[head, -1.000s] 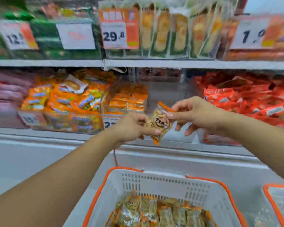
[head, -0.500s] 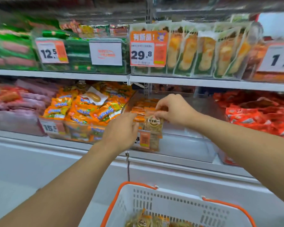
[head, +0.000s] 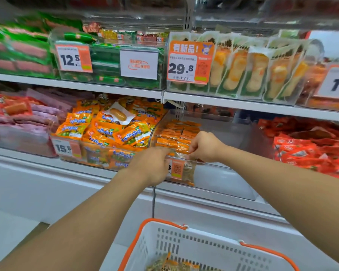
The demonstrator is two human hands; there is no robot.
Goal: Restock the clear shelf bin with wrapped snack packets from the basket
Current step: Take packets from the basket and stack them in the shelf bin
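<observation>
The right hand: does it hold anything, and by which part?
The right hand pinches a wrapped snack packet by its top edge, inside the clear bin.

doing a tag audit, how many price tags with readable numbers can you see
4: the 12.5 tag upper left, the 29.8 tag upper middle, the cut-off 1 tag far right, the 15.5 tag lower left. The left hand may hide another.

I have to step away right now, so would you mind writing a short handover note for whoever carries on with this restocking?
Left hand: at the front lip of the clear shelf bin, fingers curled; whether it holds anything cannot be told.
Right hand: pinching a wrapped packet at the front of the bin's row.
Done: stacked packets fill the bin's left part; its right side looks bare.
Left: the basket below holds more packets; seat this one, then keep filling.
</observation>
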